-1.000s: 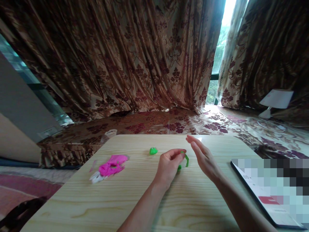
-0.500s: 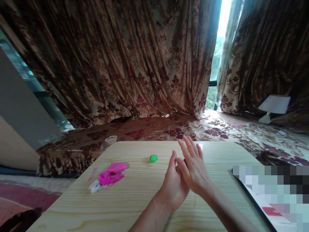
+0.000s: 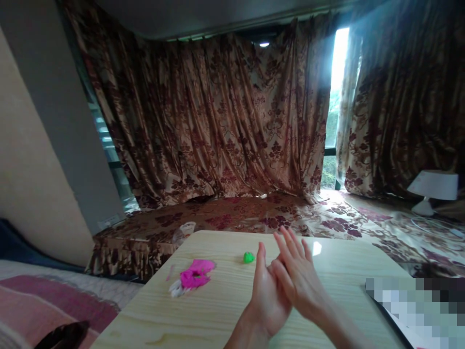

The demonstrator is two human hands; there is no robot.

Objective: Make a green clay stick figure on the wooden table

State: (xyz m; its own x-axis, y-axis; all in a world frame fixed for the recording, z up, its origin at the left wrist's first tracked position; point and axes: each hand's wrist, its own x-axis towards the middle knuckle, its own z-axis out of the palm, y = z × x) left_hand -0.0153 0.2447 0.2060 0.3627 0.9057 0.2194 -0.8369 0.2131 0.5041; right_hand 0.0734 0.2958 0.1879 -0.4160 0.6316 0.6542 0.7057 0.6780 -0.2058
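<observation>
My right hand [image 3: 300, 276] lies across my left hand [image 3: 271, 295], palm against palm, above the near part of the wooden table [image 3: 203, 320]. The right fingers are stretched out and point away from me. On the left hand the thumb stands up, while its other fingers are mostly covered. Whatever may be between the palms is hidden. A small bright green lump [image 3: 248, 257] sits on the table just beyond the left thumb. Farther left lies a crumpled pink piece [image 3: 198, 274], with a crumpled white piece [image 3: 177, 289] against its near side.
A clear plastic container [image 3: 183, 232] stands by the table's far left corner. At the right edge lies a dark-rimmed flat object [image 3: 394, 320], its surface pixelated. Behind are a patterned ledge, curtains [image 3: 232, 121] and a white lamp [image 3: 432, 186]. A bed [image 3: 43, 295] is at left.
The view has tilted up and shifted left, so the table sits lower and farther right. My hands stay pressed together, with the right one slightly blurred. The green and pink pieces stay put on the table.
</observation>
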